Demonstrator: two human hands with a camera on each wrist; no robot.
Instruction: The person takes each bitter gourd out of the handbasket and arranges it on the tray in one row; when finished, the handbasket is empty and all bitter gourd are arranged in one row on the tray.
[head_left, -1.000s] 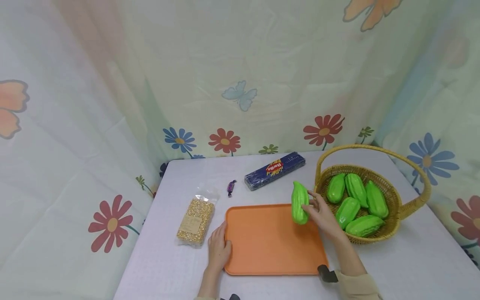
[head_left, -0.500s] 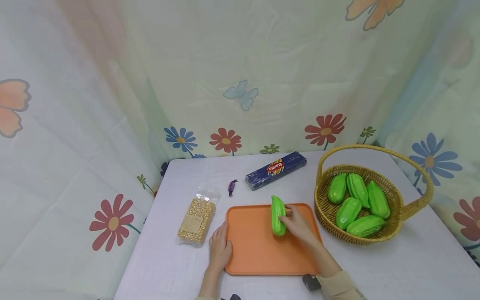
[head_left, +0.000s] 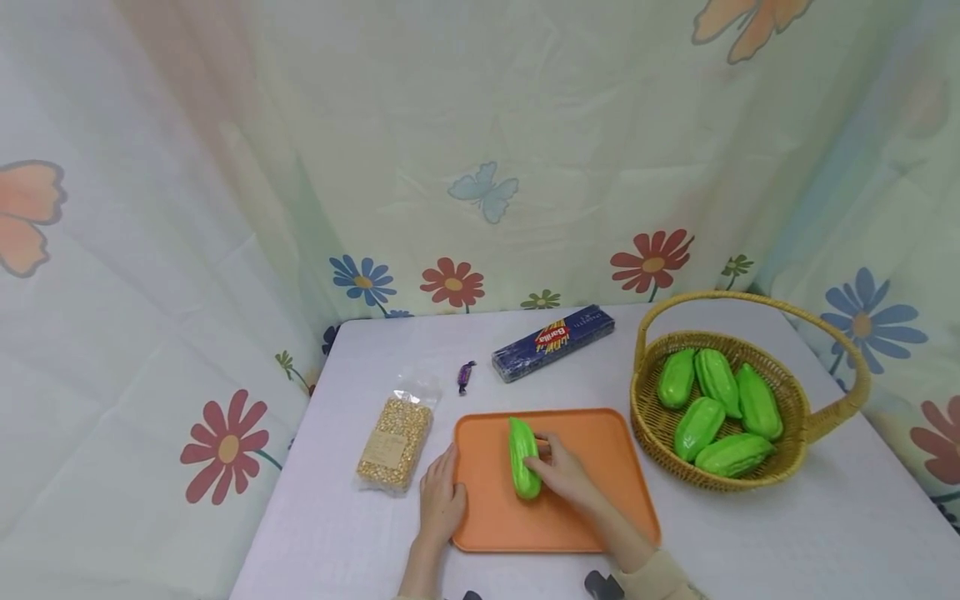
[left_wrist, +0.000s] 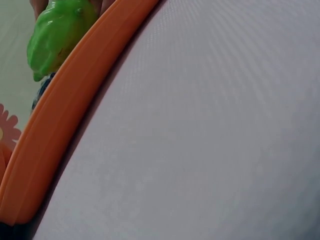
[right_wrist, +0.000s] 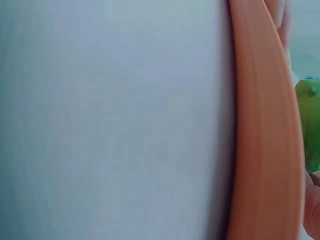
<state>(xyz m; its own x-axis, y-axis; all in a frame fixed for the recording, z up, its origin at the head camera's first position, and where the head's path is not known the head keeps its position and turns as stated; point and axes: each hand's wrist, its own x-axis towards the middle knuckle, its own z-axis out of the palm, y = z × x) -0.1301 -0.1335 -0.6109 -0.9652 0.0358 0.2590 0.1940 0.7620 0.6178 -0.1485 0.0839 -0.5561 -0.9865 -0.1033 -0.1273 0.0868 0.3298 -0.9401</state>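
Note:
My right hand pinches a bright green ridged gourd, thumb on the near side and fingers behind. The gourd is upright lengthwise over the left half of an orange tray; whether it touches the tray I cannot tell. My left hand rests along the tray's left rim, fingers extended, thumb beside the rim. In the left wrist view the gourd's tip shows behind the tray wall. At the right edge of the right wrist view, part of the gourd appears beyond the tray wall.
A wicker basket with a tall handle stands right of the tray, holding several similar gourds. Behind the tray lie a blue Barilla spaghetti box and a purple wrapped candy. A bag of corn kernels lies left of my left hand.
My right hand has carried the gourd leftward and nearer, from beside the basket to over the tray's left half. My left hand has stayed at the tray's rim.

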